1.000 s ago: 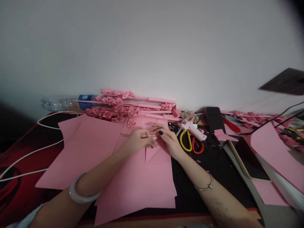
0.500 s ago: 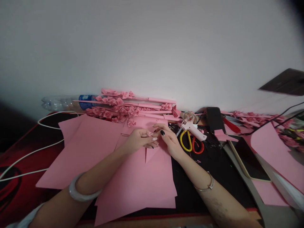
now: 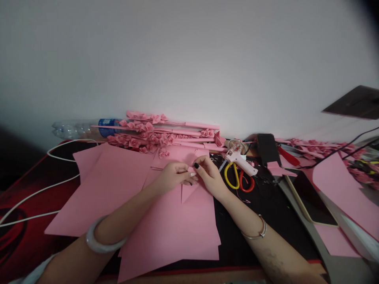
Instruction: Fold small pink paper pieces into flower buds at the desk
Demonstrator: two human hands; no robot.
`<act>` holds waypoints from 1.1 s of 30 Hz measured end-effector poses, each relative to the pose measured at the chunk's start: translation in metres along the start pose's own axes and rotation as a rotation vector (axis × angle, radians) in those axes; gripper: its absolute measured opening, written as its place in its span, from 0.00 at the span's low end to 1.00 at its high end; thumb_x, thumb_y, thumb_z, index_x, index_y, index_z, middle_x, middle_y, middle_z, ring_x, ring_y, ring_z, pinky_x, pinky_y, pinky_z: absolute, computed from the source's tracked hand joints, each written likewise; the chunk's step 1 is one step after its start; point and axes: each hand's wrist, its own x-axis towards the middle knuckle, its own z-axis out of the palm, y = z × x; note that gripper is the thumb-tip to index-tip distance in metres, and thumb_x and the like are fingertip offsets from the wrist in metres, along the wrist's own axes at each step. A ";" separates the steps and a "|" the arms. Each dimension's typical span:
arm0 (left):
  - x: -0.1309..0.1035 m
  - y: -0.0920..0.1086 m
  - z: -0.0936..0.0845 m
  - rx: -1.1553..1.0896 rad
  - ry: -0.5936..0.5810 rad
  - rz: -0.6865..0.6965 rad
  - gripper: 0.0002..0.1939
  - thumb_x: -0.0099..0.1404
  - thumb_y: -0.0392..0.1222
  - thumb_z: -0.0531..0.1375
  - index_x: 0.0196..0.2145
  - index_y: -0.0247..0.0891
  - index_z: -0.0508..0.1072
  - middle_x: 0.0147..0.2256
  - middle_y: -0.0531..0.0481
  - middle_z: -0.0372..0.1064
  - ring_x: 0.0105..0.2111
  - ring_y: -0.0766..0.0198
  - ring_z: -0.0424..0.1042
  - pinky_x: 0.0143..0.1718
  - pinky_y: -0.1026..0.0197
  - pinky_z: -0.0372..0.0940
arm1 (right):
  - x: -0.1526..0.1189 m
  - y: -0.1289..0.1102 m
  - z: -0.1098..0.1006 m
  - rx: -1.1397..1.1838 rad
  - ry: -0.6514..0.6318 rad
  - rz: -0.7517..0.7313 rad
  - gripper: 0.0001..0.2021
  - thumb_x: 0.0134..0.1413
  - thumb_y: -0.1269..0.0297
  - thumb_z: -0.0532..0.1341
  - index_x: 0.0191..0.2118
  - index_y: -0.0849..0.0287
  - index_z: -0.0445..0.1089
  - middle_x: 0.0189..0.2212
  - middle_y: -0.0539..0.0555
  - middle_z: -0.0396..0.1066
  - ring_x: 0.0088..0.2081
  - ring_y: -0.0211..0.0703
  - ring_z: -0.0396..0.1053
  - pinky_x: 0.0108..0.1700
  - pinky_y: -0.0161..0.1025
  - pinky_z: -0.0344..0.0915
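While loose pink paper sheets (image 3: pixel 103 187) lie left of the left hand (image 3: pixel 175 176), its thumb and fingers pinch a small folded pink paper piece (image 3: pixel 191 169), partly hidden between both hands. The right hand (image 3: pixel 209 176) has thumb and forefinger close together at the piece's right edge; cannot tell whether they grip it. Just right of that hand: yellow-and-red-handled scissors (image 3: pixel 226 176), hot-glue gun (image 3: pixel 242 163); farther right, smartphone (image 3: pixel 312 199).

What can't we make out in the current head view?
- Pink piece: full shape; head view, covered by the left hand and right hand.
- Scissors: blades; head view, behind the glue gun.
- Bottle: right end; head view, behind paper flowers.
- Bottle label: print; head view, too small.
- Dark panel: far side; head view, cut off by the right edge.
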 end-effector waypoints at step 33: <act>0.003 -0.008 -0.001 -0.009 -0.050 0.014 0.15 0.53 0.31 0.62 0.34 0.38 0.59 0.23 0.54 0.73 0.26 0.63 0.76 0.28 0.63 0.69 | 0.003 -0.008 -0.004 -0.329 -0.216 -0.042 0.13 0.53 0.73 0.50 0.20 0.58 0.53 0.17 0.45 0.54 0.21 0.34 0.53 0.25 0.32 0.50</act>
